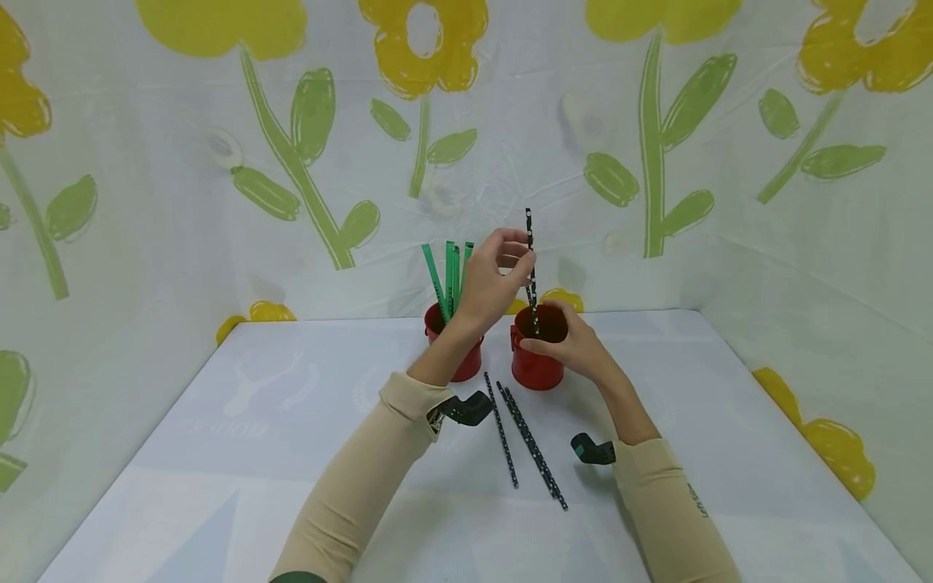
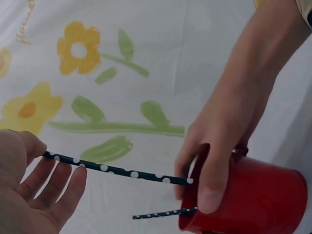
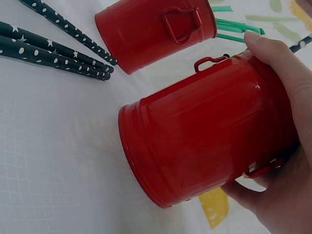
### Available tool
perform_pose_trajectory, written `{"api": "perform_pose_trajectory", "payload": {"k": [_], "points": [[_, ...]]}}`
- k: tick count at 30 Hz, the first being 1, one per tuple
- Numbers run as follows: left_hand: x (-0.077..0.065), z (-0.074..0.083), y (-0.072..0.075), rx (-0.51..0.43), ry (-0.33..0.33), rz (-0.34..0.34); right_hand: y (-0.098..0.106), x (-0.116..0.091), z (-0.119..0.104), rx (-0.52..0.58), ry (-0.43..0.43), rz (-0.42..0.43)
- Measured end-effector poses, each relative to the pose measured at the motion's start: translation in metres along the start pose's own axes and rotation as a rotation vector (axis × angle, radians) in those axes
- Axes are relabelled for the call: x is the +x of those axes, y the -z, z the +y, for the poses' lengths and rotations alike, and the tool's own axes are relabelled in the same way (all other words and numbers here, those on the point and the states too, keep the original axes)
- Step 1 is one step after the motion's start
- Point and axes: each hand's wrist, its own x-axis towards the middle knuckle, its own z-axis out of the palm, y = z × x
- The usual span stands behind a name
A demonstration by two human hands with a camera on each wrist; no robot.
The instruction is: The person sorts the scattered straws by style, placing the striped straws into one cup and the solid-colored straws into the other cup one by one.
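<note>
My left hand [image 1: 492, 279] pinches the upper part of a black straw [image 2: 119, 170] with white dots between thumb and fingers. The straw points down, its lower end at the mouth of the right-hand red bucket [image 1: 538, 374]. Around that bucket's rim my right hand [image 1: 579, 344] grips, thumb on the near side and fingers behind. Another dotted straw [image 2: 161, 213] sticks out of the same bucket in the left wrist view. On the table in front lie several more black straws [image 1: 530, 437], some dotted and some starred, as the right wrist view shows.
A second red bucket [image 3: 156, 34] stands left of the first, partly behind my left forearm, with several slim green sticks [image 1: 449, 279] upright in it. Behind the white table [image 1: 291, 405] hangs a flower-printed sheet [image 1: 510, 162]. Small dark devices sit on both wrists.
</note>
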Motion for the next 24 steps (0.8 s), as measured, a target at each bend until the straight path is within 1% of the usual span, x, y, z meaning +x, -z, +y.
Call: {"api": "perform_pose_trajectory", "payload": {"k": [3,6,10,16,20,24], "points": [[-0.003,-0.006,-0.001,-0.011,0.035,-0.010,-0.001,0.000,0.001,0.002,0.001,-0.003],[-0.004,-0.013,-0.001,-0.019,0.058,-0.005,-0.002,0.001,0.000,0.001,0.005,0.000],[-0.006,-0.022,-0.002,-0.010,0.065,-0.006,-0.002,0.001,-0.001,-0.002,0.009,0.004],[-0.009,-0.033,-0.007,0.006,0.069,-0.034,-0.001,0.000,-0.001,-0.002,0.010,0.001],[-0.009,-0.036,-0.009,0.019,0.067,-0.048,0.000,-0.001,-0.001,-0.002,0.011,0.003],[-0.009,-0.037,-0.008,0.019,0.061,-0.060,0.000,-0.001,0.000,-0.003,0.007,0.005]]}}
